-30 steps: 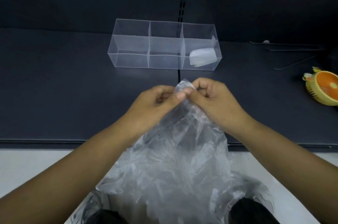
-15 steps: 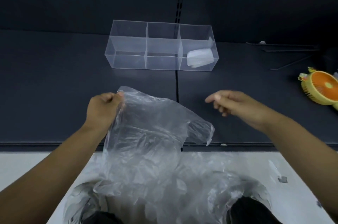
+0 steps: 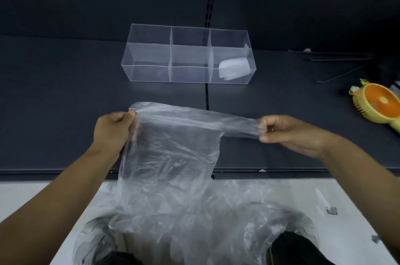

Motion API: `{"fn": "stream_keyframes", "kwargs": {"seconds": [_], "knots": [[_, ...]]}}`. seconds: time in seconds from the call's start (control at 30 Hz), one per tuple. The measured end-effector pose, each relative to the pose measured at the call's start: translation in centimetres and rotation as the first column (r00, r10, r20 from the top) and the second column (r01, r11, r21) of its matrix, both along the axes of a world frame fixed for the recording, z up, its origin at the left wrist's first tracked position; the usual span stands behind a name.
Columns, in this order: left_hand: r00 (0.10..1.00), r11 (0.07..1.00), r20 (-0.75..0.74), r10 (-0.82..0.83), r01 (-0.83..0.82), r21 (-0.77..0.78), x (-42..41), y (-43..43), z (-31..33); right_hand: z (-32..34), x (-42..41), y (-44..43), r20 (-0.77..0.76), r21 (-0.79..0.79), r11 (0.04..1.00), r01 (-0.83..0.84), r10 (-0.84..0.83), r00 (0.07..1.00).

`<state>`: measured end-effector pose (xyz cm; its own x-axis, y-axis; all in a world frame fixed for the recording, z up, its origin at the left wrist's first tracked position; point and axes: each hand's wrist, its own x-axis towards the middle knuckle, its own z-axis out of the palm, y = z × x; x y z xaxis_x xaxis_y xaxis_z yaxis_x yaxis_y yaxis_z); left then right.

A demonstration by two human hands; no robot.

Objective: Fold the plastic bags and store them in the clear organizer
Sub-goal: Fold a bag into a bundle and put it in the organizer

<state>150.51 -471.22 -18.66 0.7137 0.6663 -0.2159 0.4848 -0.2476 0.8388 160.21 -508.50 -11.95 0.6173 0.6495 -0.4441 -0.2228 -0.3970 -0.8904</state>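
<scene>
A clear plastic bag point(image 3: 173, 145) hangs stretched between my hands above the dark shelf. My left hand point(image 3: 112, 132) pinches its top left corner. The top right end, pulled into a thin strip, is gripped by my right hand point(image 3: 287, 132). Farther back stands the clear organizer point(image 3: 151, 52), with three compartments. A folded bag point(image 3: 234, 68) lies in its right compartment; the left and middle ones hold nothing. A heap of more clear bags point(image 3: 216, 221) lies below, near my lap.
A yellow and orange hand fan point(image 3: 376, 104) lies at the right edge of the dark shelf point(image 3: 54, 102). Thin black metal rods point(image 3: 337, 59) lie at the back right. The shelf's front edge runs across at mid-height, with pale floor below it.
My hands, together at the bag's top a second ago, moved apart. The right hand let go, then took the bag's right end, and the top edge is now pulled taut.
</scene>
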Motion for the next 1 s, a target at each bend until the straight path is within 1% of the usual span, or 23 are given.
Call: {"fn": "stream_keyframes", "kwargs": {"seconds": [0.07,0.1,0.17,0.2,0.23,0.27,0.3,0.37,0.4,0.43,0.47,0.5,0.57,0.6,0.63,0.7,0.77,0.8,0.83,0.87,0.93,1.0], "knots": [[1.0,1.0,-0.004,-0.016,0.016,-0.02,0.2,0.2,-0.3,0.3,1.1,-0.8,-0.069,0.061,0.997,0.05,-0.046,0.997],[1.0,0.999,-0.008,-0.024,0.023,-0.028,0.3,0.2,-0.4,0.4,1.6,-0.8,-0.088,0.053,0.994,0.096,-0.091,0.992],[0.999,0.998,-0.012,-0.035,0.035,-0.045,0.6,0.1,-0.3,0.1,2.6,-0.3,-0.049,-0.011,0.976,0.218,-0.218,0.975],[0.999,0.998,-0.009,-0.039,0.038,-0.057,0.9,0.0,-0.1,-0.1,3.2,0.3,0.016,-0.032,0.955,0.293,-0.293,0.956],[0.999,0.996,-0.004,-0.04,0.039,-0.076,1.3,-0.2,0.0,-0.2,3.8,0.9,0.101,-0.043,0.925,0.378,-0.373,0.922],[0.999,0.994,0.002,-0.038,0.038,-0.102,1.7,-0.3,0.3,-0.3,4.4,1.4,0.195,-0.044,0.884,0.465,-0.449,0.872],[0.999,0.991,0.01,-0.031,0.032,-0.133,2.2,-0.5,0.5,-0.4,4.9,1.7,0.255,-0.025,0.835,0.55,-0.526,0.811],[1.0,0.981,0.016,0.009,-0.006,-0.193,2.8,-0.9,0.8,-0.3,5.5,2.0,0.325,0.034,0.742,0.669,-0.642,0.695],[0.999,0.973,0.013,0.043,-0.039,-0.229,2.8,-1.1,0.9,-0.3,5.4,2.1,0.359,0.053,0.716,0.696,-0.664,0.656],[0.997,0.959,0.006,0.074,-0.07,-0.274,2.7,-1.1,0.9,-0.2,4.9,2.2,0.388,0.061,0.711,0.7,-0.664,0.64],[0.996,0.94,-0.008,0.091,-0.089,-0.331,2.3,-1.2,1.1,-0.1,4.0,2.3,0.404,0.055,0.726,0.685,-0.644,0.65],[0.996,0.913,-0.026,0.086,-0.089,-0.397,1.7,-1.1,1.3,-0.1,2.6,2.4,0.393,0.043,0.765,0.643,-0.605,0.693],[0.998,0.851,-0.064,0.023,-0.053,-0.522,-0.1,-0.7,1.8,-0.3,-1.1,2.3,0.313,-0.02,0.886,0.463,-0.435,0.845],[0.996,0.822,-0.086,-0.02,-0.033,-0.569,-1.2,-0.6,2.1,-0.3,-3.2,2.2,0.252,-0.066,0.941,0.332,-0.306,0.918],[0.992,0.796,-0.116,-0.059,-0.023,-0.605,-2.5,-0.7,2.4,-0.3,-5.0,2.2,0.187,-0.106,0.974,0.2,-0.177,0.966],[0.975,0.757,-0.176,-0.136,-0.012,-0.653,-5.2,-1.5,3.0,-0.8,-7.8,2.5,0.122,-0.161,0.987,0.005,0.015,0.992],[0.959,0.716,-0.198,-0.2,0.005,-0.698,-7.6,-2.9,3.4,-1.9,-9.3,3.5,0.165,-0.216,0.973,-0.079,0.116,0.979],[0.955,0.699,-0.198,-0.222,0.014,-0.715,-8.5,-3.7,3.5,-2.6,-9.8,4.0,0.225,-0.241,0.967,-0.079,0.135,0.965],[0.951,0.699,-0.202,-0.232,0.018,-0.715,-9.1,-4.2,3.6,-3.2,-10.1,4.6,0.307,-0.245,0.969,-0.041,0.118,0.944],[0.952,0.711,-0.209,-0.221,0.01,-0.703,-9.5,-4.6,3.6,-3.7,-10.4,5.0,0.399,-0.225,0.974,0.036,0.058,0.915],[0.971,0.747,-0.211,-0.116,-0.055,-0.662,-9.6,-4.7,3.5,-4.5,-10.1,4.7,0.54,-0.185,0.95,0.252,-0.116,0.834],[0.983,0.773,-0.185,0.02,-0.132,-0.621,-9.1,-4.0,3.3,-4.5,-8.9,3.5,0.64,-0.161,0.871,0.465,-0.267,0.721]]}}
